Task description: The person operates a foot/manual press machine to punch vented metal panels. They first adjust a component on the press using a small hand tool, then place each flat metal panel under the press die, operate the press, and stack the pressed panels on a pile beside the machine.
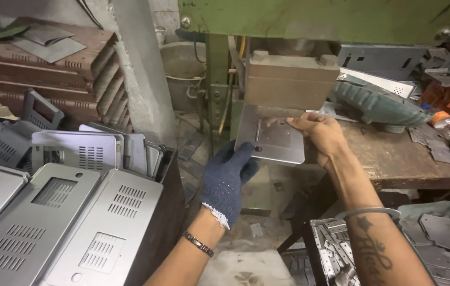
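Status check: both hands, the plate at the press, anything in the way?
Left hand, gloved, grips the metal plate near edge. Right hand, bare, holds its right side. Plate partly under press block. Nothing blocking.

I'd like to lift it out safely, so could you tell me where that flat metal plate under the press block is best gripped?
Grip the metal plate by its near edge, coming from the front: that half sticks out clear of the press block, as the gloved left hand and bare right hand do.

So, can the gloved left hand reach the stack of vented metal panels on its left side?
Probably yes. The left hand now holds the flat metal plate, but the vented panels lie uncovered beside it, with nothing between.
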